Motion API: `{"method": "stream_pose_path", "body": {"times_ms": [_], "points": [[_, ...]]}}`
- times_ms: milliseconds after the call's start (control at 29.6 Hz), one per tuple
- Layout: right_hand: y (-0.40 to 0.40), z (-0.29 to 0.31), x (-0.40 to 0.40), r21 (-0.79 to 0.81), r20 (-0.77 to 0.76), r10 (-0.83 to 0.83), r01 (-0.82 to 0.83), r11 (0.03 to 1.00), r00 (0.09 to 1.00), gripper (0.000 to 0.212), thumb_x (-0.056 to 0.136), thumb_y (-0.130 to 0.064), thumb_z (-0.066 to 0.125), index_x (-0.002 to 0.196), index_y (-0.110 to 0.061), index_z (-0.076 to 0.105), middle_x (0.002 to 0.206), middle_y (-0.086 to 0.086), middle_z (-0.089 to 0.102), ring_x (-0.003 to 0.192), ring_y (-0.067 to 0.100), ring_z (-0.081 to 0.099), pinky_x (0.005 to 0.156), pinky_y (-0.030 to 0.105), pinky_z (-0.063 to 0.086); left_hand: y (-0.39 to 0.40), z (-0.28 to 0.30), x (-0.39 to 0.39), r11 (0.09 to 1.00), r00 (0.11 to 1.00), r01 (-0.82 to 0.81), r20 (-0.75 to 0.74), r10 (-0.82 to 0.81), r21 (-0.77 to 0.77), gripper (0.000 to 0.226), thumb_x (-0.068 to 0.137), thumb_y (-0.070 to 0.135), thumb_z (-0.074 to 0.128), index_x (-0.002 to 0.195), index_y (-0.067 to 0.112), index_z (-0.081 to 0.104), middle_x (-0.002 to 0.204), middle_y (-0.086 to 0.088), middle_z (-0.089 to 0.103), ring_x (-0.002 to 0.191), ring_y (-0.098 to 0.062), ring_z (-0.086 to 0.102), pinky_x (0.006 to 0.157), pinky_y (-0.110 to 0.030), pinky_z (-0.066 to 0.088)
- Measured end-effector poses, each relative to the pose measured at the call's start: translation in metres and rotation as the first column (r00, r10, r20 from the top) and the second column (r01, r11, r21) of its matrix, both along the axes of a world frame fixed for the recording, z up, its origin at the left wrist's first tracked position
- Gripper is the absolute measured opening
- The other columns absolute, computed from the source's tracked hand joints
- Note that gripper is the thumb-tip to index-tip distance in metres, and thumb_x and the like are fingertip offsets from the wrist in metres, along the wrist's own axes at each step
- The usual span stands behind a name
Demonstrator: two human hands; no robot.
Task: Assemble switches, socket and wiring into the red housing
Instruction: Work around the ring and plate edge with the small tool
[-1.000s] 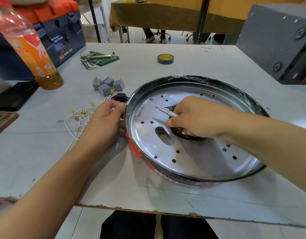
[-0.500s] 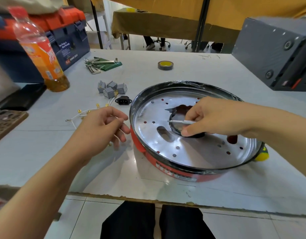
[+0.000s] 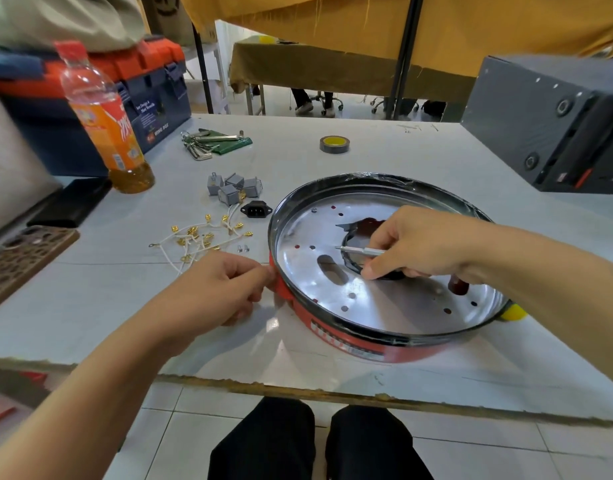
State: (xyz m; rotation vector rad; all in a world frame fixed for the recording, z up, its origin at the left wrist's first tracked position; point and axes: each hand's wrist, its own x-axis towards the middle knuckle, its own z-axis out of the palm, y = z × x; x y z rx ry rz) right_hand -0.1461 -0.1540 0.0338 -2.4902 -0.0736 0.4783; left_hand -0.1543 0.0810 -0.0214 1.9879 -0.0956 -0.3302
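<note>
Right hand pinches a thin silver screwdriver over the round red metal housing near the table's front edge. Left hand, fingers curled together, touches the housing's left rim; whether it pinches anything, cannot tell.

Bare forearms, no sleeves; black trousers on both legs.

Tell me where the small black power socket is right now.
In the head view the small black power socket lies on the white table, left of the round red housing, just below the grey switches and above the white wires.
</note>
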Motion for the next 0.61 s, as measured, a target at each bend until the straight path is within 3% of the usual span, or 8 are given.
{"method": "stream_pose_path", "body": {"times_ms": [169,338,473,608], "points": [[0.006,-0.004,-0.003,0.030,0.022,0.012,-0.013,0.999,1.000,0.026,0.080,-0.021,0.072,0.061,-0.012,0.058,0.049,0.001,0.039,0.043,0.014,0.033,0.048,0.023,0.028,-0.009,-0.003,0.004,0.997,0.998,-0.061,0.003,0.061,-0.045,0.052,0.096,0.012,0.044,0.047,0.022,0.062,0.047,0.003,0.037,0.039,-0.008,0.033,0.037,-0.014,0.028],[0.012,-0.006,-0.003,0.049,0.020,0.060,-0.061,0.997,0.998,0.021,0.080,-0.020,0.072,0.064,-0.010,0.063,0.036,-0.008,0.040,0.033,0.008,0.035,0.042,0.017,0.030,-0.017,-0.005,0.015,0.977,0.991,-0.131,-0.045,0.126,-0.165,0.025,0.096,0.006,0.038,0.085,-0.009,0.055,0.055,-0.009,0.039,0.038,-0.013,0.034,0.037,-0.017,0.027],[0.013,-0.007,-0.001,0.031,0.018,0.081,-0.082,0.996,0.997,0.025,0.078,-0.026,0.073,0.064,-0.007,0.064,0.035,-0.008,0.036,0.036,0.011,0.032,0.052,0.026,0.027,-0.025,-0.006,0.022,0.959,0.989,-0.150,-0.015,0.150,-0.241,0.026,0.095,0.007,0.042,0.100,-0.015,0.055,0.076,-0.042,0.052,0.060,-0.032,0.048,0.047,-0.028,0.045],[0.013,-0.010,0.001,0.103,-0.043,0.058,-0.053,0.993,0.997,0.036,0.078,-0.024,0.073,0.048,-0.016,0.055,0.038,-0.004,0.038,0.034,0.012,0.029,0.049,0.026,0.023,-0.028,-0.011,0.022,0.927,0.980,-0.201,-0.050,0.195,-0.316,0.026,0.094,0.008,0.047,0.104,-0.016,0.052,0.082,-0.034,0.054,0.070,-0.036,0.044,0.065,-0.045,0.032]]}}
